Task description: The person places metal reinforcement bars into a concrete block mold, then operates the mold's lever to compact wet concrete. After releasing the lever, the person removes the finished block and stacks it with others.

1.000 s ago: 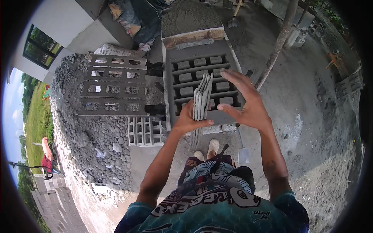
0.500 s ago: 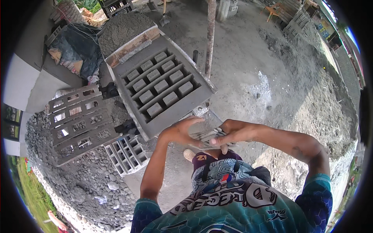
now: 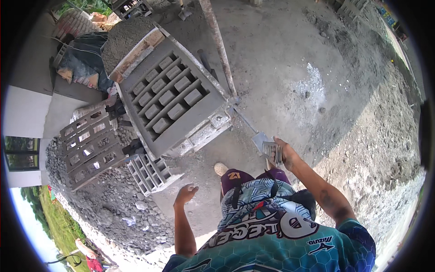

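A small bundle of grey, flat, ridged plates [image 3: 272,152] is in my right hand [image 3: 283,155], whose fingers wrap round its side. Just beyond it, a flat grey metal plate [image 3: 260,140] sits at the end of a thin bar running from the machine. My left hand [image 3: 186,194] is off to the left over the ground, holding nothing, its fingers loosely bent and apart from the thumb. In front of me stands the block-moulding machine [image 3: 186,131], with rows of grey rectangular cores [image 3: 176,112] showing between the slots of its mould.
Wet grey mix [image 3: 129,43] is heaped at the machine's far end. A metal post [image 3: 217,45] rises beside it. At the left, a hollow block [image 3: 149,174] and slotted grey pallets [image 3: 93,145] rest on gravel [image 3: 113,204]. Another person in red [image 3: 93,262] shows at the lower left.
My left hand has let go of the plates and moved left and nearer. The right hand has carried them right. My view has shifted, so the machine appears further left.
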Tool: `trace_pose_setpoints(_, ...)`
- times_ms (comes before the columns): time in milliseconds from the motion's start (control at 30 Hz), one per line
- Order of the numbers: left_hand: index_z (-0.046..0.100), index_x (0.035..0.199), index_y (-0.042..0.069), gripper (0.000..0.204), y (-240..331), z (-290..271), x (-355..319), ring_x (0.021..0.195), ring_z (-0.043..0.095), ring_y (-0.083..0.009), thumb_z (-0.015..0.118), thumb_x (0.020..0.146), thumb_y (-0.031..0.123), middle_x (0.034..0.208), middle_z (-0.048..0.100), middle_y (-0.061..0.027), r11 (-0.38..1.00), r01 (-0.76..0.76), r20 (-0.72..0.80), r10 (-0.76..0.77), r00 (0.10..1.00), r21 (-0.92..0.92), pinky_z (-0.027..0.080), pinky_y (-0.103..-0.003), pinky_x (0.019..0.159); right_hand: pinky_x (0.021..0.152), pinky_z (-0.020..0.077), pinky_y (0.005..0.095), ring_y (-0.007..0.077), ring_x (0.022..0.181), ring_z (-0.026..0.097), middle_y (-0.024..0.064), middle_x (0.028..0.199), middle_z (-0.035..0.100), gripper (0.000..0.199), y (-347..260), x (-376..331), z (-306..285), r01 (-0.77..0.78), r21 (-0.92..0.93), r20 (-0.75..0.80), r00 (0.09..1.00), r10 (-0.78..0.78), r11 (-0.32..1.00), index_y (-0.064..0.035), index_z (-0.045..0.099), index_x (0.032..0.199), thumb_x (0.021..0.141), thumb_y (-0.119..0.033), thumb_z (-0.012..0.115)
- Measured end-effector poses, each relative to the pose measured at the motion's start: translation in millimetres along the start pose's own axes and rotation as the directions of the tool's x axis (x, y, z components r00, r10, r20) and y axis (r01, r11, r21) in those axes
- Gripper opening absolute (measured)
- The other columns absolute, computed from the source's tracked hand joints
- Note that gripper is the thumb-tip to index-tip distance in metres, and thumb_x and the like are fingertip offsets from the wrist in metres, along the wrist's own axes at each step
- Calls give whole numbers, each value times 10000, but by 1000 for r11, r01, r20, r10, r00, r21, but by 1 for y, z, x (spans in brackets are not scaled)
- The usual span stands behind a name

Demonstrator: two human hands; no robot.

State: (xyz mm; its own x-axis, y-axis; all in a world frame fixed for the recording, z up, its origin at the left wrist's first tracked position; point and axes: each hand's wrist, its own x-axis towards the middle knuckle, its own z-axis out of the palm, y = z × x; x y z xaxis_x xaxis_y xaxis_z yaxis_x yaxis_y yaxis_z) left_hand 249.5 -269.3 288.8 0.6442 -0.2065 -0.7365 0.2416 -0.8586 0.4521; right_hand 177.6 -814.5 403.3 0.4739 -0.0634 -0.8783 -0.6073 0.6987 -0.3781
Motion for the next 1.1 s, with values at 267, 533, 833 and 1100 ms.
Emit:
trace_pose_setpoints(267,567,1486,80,553,87,66,-85,1148,728,-274,593,1087,462,1297,744,-146,894,409,162,-383,909,-182,572,-429,904,810,539,322,197,819,670,77,929,690,128,-33,73,-271,528,412,-249,849,-466,743,-8,657,1073,1034,-130,645)
trace_pose_setpoints(533,600,1437,41,543,88,126,-180,994,762,-237,597,1084,453,1197,775,-127,737,566,94,-576,812,-370,596,-366,795,822,547,321,185,907,712,103,1017,754,281,-176,97,-408,838,-50,-674,374,-637,544,17,761,1036,926,-231,834)
trace_pose_setpoints(833,655,1349,24,392,87,197,-296,945,756,-191,633,1081,308,1155,777,-126,553,656,112,-714,691,-513,564,-292,738,915,494,483,404,923,613,259,934,681,455,-99,212,-60,711,-541,-290,345,-893,450,86,630,906,829,-278,892)
trace_pose_setpoints(1100,670,1356,53,425,142,155,-239,1005,767,-191,562,1113,385,1170,794,-87,780,507,-80,-569,818,-368,507,-268,747,608,493,372,247,621,623,114,694,616,368,-18,120,-53,751,-430,419,658,-625,501,0,617,871,827,-256,878)
